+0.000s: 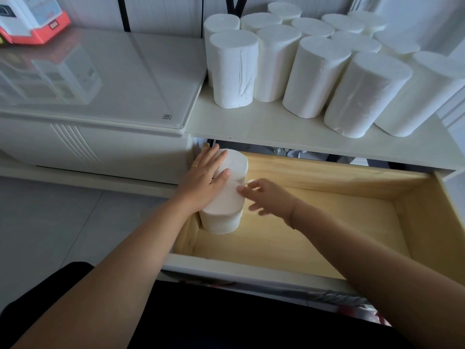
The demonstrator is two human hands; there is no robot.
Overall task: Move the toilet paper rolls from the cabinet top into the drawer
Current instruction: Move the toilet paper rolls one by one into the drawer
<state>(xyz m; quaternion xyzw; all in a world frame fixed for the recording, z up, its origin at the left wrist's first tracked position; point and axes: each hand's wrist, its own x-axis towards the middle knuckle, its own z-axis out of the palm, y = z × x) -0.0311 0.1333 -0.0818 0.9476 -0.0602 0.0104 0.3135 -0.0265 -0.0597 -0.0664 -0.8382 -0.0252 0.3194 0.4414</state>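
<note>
Head view, drawer: my open wooden drawer (pixel 327 177) fills the lower middle and right of the picture, pulled out toward me, its pale floor mostly bare.
Head view, rolls in drawer: two white rolls (pixel 226 205) stand upright, one behind the other, in the drawer's left end at about 9 o'clock from its middle, against the left wall.
Head view, left hand: my left hand (pixel 205 176) lies flat and open over the tops of those rolls, fingers spread and pointing toward 1 o'clock, thumb resting on the paper; it presses rather than grips. A ring (pixel 194 166) shows on one finger.
Head view, right hand: my right hand (pixel 268 196) is blurred, at 3 o'clock from the rolls, fingers loosely spread and fingertips just at the near roll's edge; I cannot tell whether they touch it. It closes on nothing.
Head view, cabinet top: the white cabinet top (pixel 276 124) above the drawer carries the rolls on the cabinet (pixel 314 59), a tight upright cluster at 12 to 2 o'clock from my hands.
Head view, side unit: a glossy glass-topped unit (pixel 100 79) sits at 10 o'clock, with a red and white box (pixel 32 21) at its far left corner.
Head view, floor: grey tiles (pixel 63 222) lie at 8 o'clock.
</note>
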